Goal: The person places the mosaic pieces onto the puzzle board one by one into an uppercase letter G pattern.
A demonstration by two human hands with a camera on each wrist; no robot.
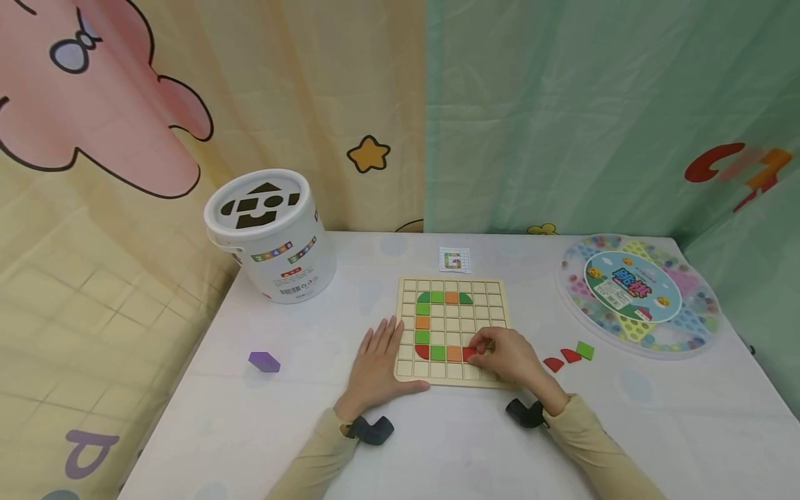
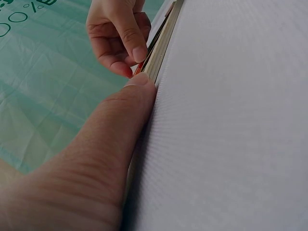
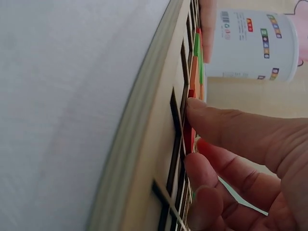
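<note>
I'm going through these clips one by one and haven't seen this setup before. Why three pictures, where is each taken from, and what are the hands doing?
No machine here: a person works with two bare hands. The wide picture comes from a camera on the head, looking down at a white table. The other two come from cameras strapped to each wrist, so they show the work from very close and tilted.

On the table lies a wooden grid board with green, orange and red tiles set in it. The left hand rests flat at the board's left edge. The right hand pinches a red tile at the bottom row of tiles.

Also there: a white bucket, a purple block, a small pattern card, three spare tiles and a round game board.
</note>
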